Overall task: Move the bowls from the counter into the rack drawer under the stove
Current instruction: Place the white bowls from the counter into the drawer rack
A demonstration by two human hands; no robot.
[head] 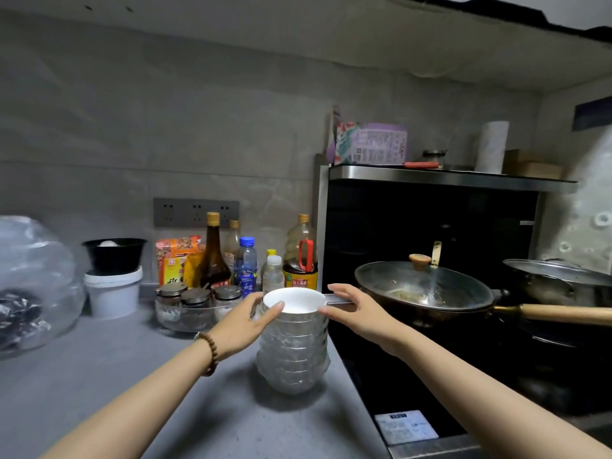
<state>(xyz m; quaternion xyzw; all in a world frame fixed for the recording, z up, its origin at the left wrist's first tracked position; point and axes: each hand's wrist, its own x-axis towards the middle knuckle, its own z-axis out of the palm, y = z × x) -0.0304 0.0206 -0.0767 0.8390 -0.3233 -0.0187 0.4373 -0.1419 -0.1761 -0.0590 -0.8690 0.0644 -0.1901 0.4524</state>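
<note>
A tall stack of several white bowls stands on the grey counter, right at the stove's left edge. My left hand touches the left side of the top bowls, thumb on the top bowl's rim. My right hand touches the right side of the top bowl's rim, fingers fairly straight. The rack drawer under the stove is out of view.
A lidded wok with a wooden handle and a second lidded pot sit on the black stove. Bottles, spice jars in a glass dish, a white bucket and a plastic bag stand behind and left of the stack.
</note>
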